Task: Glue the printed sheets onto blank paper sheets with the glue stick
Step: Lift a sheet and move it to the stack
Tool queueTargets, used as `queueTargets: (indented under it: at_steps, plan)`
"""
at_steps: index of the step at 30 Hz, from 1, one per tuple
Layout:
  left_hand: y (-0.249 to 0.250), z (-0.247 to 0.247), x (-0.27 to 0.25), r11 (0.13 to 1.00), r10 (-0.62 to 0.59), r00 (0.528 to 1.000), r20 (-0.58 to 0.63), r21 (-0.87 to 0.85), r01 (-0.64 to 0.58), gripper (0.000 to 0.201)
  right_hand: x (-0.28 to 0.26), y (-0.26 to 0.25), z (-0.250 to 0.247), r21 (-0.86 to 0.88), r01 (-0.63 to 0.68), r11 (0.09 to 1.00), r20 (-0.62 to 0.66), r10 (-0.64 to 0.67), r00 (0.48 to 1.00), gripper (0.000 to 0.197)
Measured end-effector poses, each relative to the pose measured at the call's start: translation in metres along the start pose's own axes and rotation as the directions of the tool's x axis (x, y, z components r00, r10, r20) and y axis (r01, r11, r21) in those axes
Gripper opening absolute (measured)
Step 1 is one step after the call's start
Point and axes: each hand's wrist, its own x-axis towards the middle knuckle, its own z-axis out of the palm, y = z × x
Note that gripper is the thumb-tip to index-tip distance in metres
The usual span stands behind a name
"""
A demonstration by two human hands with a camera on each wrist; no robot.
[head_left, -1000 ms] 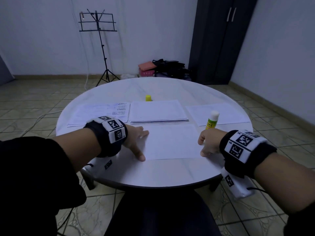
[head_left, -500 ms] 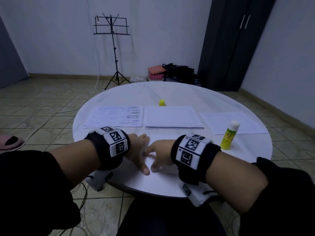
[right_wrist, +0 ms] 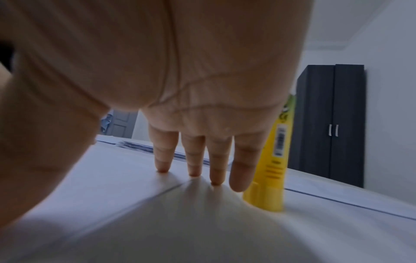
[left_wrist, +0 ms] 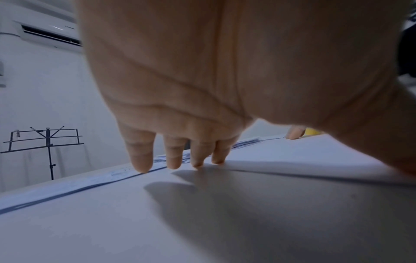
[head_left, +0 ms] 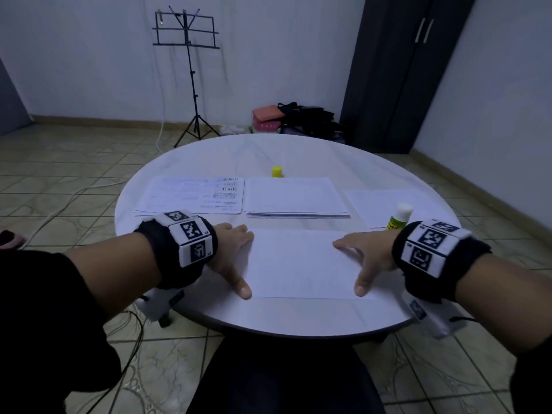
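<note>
A: Near edge of the table (head_left: 209,318) first. What's there?

B: One sheet (head_left: 301,264), long axis running left-right along that edge. Left hand (head_left: 231,252) lies flat on its left end, right hand (head_left: 366,258) flat on its right end. Both w/ fingers straight and spread, pressing, gripping nothing; hands well apart.

A: And the glue stick (head_left: 398,218)?

B: Upright, cap off, just beyond the right hand toward the table's right edge. So the right hand's the nearer one, prob. the one to fetch it.

A: Further back?

B: Mid-table: printed sheets (head_left: 194,195) to the left, a stack of blank sheets (head_left: 294,198) beside them, another sheet (head_left: 385,204) at right. Yellow cap (head_left: 277,171) behind the stack, toward the far edge.

A: Next move?

B: Likely a reach fwd for either pile; left hand's closer to the printed ones.
</note>
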Motion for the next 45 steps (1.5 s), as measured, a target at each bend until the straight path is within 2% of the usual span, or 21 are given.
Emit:
queueTargets:
  at_steps: [4,7,12,14,17,21,26,30,33,35,36,39,41,42,44,45]
  plan:
    - [-0.002,-0.003,0.001,1.0,-0.009,1.0,0.023,-0.005,0.009,0.12,-0.003,0.007,0.005,0.023,-0.011,1.0,0.018,0.01,1.0,0.105]
    - [-0.012,0.0,0.005,0.996,-0.051,0.997,0.056,-0.072,0.055,0.134,-0.001,0.004,0.002,-0.008,-0.017,1.0,0.012,0.017,1.0,0.103]
    - [-0.013,0.002,0.006,0.988,-0.079,0.995,0.065,-0.126,0.087,0.143,0.002,-0.003,-0.008,-0.128,-0.055,0.99,0.053,0.062,0.997,0.121]
    - [-0.01,0.0,0.005,0.988,-0.088,0.994,0.057,-0.119,0.095,0.142,0.002,-0.007,-0.01,-0.174,-0.065,0.983,0.054,0.076,0.996,0.122]
    - [-0.007,-0.001,0.004,0.988,-0.11,0.993,0.052,-0.108,0.115,0.142,0.001,-0.01,-0.011,-0.196,-0.073,0.978,0.046,0.083,0.995,0.117]
    - [-0.006,-0.004,0.003,0.991,-0.102,0.994,0.036,-0.084,0.105,0.14,0.0,-0.008,-0.007,-0.143,-0.067,0.987,0.037,0.073,0.997,0.115]
    - [-0.002,-0.008,0.008,0.993,-0.082,0.996,0.02,0.09,0.08,0.129,-0.01,-0.014,0.001,-0.174,-0.041,0.984,-0.026,0.037,0.999,0.088]
    - [0.006,-0.014,0.009,0.98,-0.093,0.996,0.006,0.175,0.091,0.125,-0.016,-0.019,0.014,-0.197,-0.034,0.98,-0.07,0.02,0.997,0.085]
    - [0.011,-0.02,0.005,0.987,-0.13,0.99,0.049,0.104,0.125,0.119,-0.02,-0.02,0.019,-0.142,-0.011,0.99,-0.069,0.001,0.998,0.084]
    - [0.011,-0.022,0.004,0.989,-0.13,0.991,0.039,-0.06,0.132,0.104,-0.023,-0.018,0.019,-0.109,-0.004,0.994,-0.069,-0.003,0.998,0.082]
    - [0.011,-0.023,0.004,0.978,-0.14,0.99,0.021,-0.151,0.141,0.106,-0.025,-0.018,0.019,-0.089,-0.005,0.996,-0.07,-0.001,0.998,0.082]
    - [0.008,-0.022,0.004,0.871,-0.173,0.985,-0.015,-0.469,0.146,0.126,-0.028,-0.017,0.02,-0.049,-0.01,0.999,-0.077,0.006,0.997,0.08]
    - [0.006,-0.019,0.002,0.698,-0.173,0.984,-0.034,-0.71,0.098,0.132,-0.031,-0.018,0.02,-0.037,-0.014,0.999,-0.078,0.011,0.997,0.079]
    - [0.006,-0.017,0.0,0.577,-0.186,0.981,-0.049,-0.814,0.069,0.125,-0.031,-0.019,0.019,-0.033,-0.015,0.999,-0.079,0.012,0.997,0.079]
    - [0.007,-0.01,-0.007,0.338,-0.21,0.975,-0.065,-0.941,0.01,0.098,-0.03,-0.02,0.018,-0.018,-0.022,1.0,-0.07,0.021,0.997,0.079]
    - [0.008,-0.007,-0.01,0.28,-0.207,0.976,-0.069,-0.96,-0.009,0.084,-0.029,-0.019,0.018,0.009,-0.036,0.999,-0.06,0.036,0.998,0.079]
